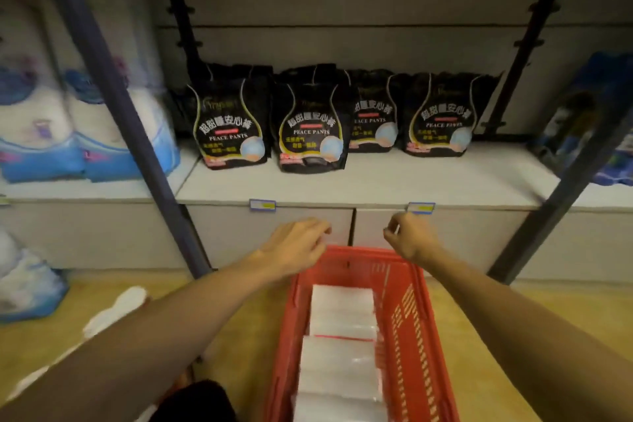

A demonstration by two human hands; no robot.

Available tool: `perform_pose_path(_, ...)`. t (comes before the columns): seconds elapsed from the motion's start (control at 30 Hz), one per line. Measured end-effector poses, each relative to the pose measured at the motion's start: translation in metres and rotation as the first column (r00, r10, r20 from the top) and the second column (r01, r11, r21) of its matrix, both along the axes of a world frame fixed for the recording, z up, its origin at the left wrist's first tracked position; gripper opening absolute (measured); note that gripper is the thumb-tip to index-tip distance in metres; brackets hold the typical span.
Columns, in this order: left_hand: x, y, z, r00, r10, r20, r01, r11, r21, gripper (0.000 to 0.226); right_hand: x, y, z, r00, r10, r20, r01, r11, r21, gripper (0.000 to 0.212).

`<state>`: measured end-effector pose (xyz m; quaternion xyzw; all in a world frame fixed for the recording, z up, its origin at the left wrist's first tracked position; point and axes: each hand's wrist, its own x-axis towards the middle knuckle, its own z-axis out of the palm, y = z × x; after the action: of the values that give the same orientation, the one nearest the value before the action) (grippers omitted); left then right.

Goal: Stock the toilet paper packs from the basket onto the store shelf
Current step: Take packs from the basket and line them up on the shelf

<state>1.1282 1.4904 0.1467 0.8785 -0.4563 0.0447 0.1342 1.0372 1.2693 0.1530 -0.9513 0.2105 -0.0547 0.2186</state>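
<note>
- Toilet paper packs (342,313) lie in a row inside the red basket (411,325) at the lower centre of the frame, white and wrapped in clear plastic; I count at least three, the nearest cut off by the bottom edge.
- My left hand (294,245) hovers over the basket's far left corner, fingers loosely curled and holding nothing that I can see.
- My right hand (409,236) sits above the far right corner, just below a shelf price tag (421,207); its fingers are curled, but motion blur means I cannot tell whether they pinch anything.
- On the store shelf (445,181) at mid-frame stand four black pouches (310,127) printed "PEACE PANTS", with bare board in front of them.
- At the left of the frame I see large blue-and-white wrapped bundles (68,134) on the neighbouring shelf.
</note>
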Motion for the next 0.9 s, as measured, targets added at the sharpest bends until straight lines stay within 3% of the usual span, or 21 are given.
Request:
perform_pose_path(0.17, -0.002, -0.008, -0.049, 0.987, 0.050, -0.151, -0.053, 0.998, -0.016, 0.032, 0.032, 0.010, -0.026, 0.998, 0.040, -0.043, -0.040, 0.999, 0.002, 0.020)
perform_pose_path(0.37, -0.010, -0.005, -0.083, 0.991, 0.042, -0.125, -0.032, 0.996, 0.086, 0.049, 0.024, 0.009, -0.078, 0.987, 0.056, -0.148, -0.053, 0.998, 0.019, 0.021)
perform_pose_path(0.57, -0.017, -0.006, -0.131, 0.975, 0.029, -0.221, 0.001, 0.991, 0.134, 0.034, -0.002, 0.014, -0.141, 0.964, -0.021, -0.265, 0.038, 0.997, 0.060, 0.022)
perform_pose_path(0.9, -0.043, -0.010, -0.206, 0.954, 0.025, -0.300, 0.032, 0.982, 0.185, 0.036, -0.036, 0.000, -0.215, 0.925, -0.119, -0.361, 0.170, 0.979, 0.114, 0.034)
